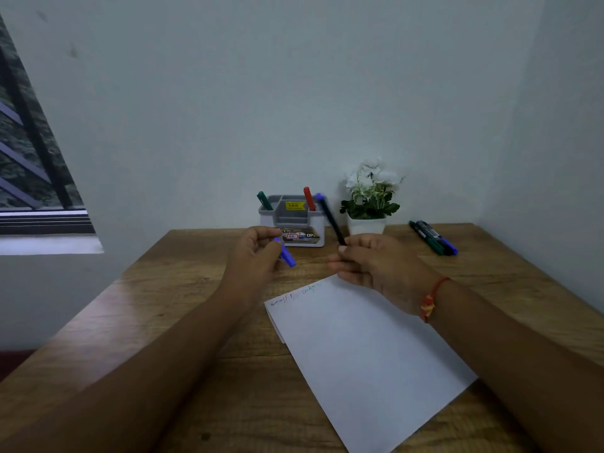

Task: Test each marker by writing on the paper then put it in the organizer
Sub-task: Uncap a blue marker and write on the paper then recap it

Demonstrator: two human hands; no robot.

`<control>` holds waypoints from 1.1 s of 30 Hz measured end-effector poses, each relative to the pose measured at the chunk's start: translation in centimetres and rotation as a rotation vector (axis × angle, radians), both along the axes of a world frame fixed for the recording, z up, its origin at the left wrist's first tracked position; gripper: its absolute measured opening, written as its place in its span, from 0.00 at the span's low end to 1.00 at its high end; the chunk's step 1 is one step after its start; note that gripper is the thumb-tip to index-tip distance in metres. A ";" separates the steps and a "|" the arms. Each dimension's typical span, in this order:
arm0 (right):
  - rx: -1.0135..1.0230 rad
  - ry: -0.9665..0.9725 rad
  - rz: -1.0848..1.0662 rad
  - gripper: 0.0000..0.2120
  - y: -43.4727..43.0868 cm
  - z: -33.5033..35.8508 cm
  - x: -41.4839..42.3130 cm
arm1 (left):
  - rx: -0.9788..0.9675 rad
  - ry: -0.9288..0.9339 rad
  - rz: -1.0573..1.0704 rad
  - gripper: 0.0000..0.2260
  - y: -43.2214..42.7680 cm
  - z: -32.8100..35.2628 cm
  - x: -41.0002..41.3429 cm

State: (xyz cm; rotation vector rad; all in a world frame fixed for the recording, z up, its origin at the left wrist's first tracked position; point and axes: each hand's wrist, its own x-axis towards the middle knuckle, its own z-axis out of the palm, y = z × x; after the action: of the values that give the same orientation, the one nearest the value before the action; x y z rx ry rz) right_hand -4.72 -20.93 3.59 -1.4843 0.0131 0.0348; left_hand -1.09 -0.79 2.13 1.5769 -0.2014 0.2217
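My right grip [369,266] pinches the blue-ended marker [330,220], which slants up above the far edge of the paper [359,348]. My left grip [255,253] holds a blue cap [287,256]. On the table [183,289] behind, the organizer [292,220] holds a green marker [264,201] and a red marker [309,198].

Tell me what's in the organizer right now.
The organizer holds a green marker at its left and a red marker at its right. Its walls hide their lower ends and compartment floors.
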 end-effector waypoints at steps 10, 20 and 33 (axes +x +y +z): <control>-0.267 -0.080 -0.153 0.08 0.7 -1.9 0.5 | 0.812 -0.305 -0.135 0.13 -0.1 -1.6 0.2; -0.552 -0.107 -0.140 0.06 0.7 -3.0 0.9 | 0.895 -0.295 -0.269 0.12 0.2 -2.4 1.1; -0.716 -0.138 -0.148 0.08 0.7 -3.1 1.0 | 0.900 -0.279 -0.300 0.11 0.2 -2.6 1.5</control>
State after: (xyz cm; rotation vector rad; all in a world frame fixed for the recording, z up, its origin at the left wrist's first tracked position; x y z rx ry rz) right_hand -3.69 -20.23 0.52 -2.1943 0.0256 -0.2127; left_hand 0.45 -0.58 -0.51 2.3676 -0.8388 0.1138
